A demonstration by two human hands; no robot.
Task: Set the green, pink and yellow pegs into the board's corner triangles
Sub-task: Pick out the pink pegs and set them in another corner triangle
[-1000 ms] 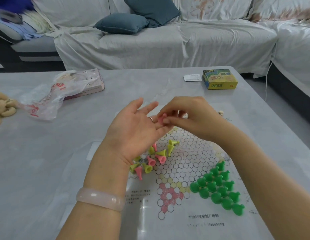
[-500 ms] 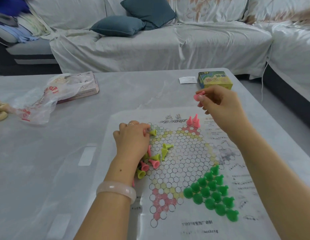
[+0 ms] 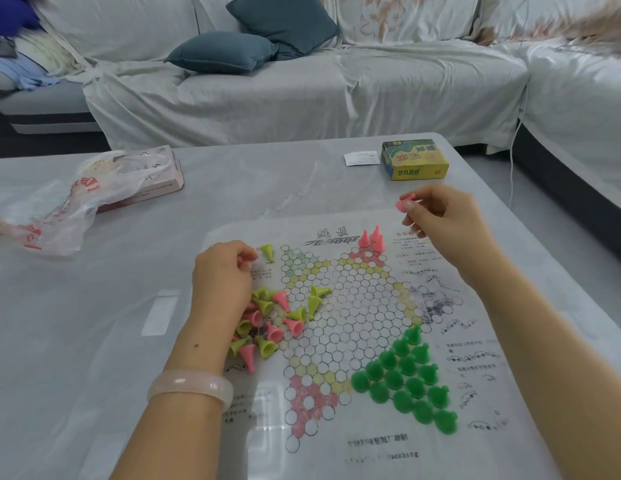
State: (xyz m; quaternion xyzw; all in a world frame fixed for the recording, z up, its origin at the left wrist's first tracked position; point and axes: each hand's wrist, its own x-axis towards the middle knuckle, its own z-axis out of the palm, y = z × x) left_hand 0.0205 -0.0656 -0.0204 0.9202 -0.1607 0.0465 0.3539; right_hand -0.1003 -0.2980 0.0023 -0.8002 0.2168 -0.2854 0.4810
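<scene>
The printed paper board [image 3: 350, 306] lies flat on the grey table. Green pegs [image 3: 406, 379] fill its near right triangle. Three pink pegs [image 3: 371, 239] stand in the far pink triangle. A loose heap of yellow and pink pegs [image 3: 267, 323] lies on the board's left side. My right hand [image 3: 444, 220] hovers beyond the far triangle and pinches one pink peg [image 3: 405, 204]. My left hand [image 3: 222, 271] is curled above the heap, its fingertips at a yellow peg [image 3: 267, 252] just left of the far left triangle.
A yellow-green peg box [image 3: 414, 161] and a white card [image 3: 361, 158] sit at the table's far right. A crumpled plastic bag [image 3: 59, 209] and a pink box [image 3: 163, 181] lie at the far left. A covered sofa [image 3: 302, 91] stands behind the table.
A second ago my hands met above the board, right fingers taking a pink peg from my left palm. My right hand carried it far right; my left dropped to the yellow peg.
</scene>
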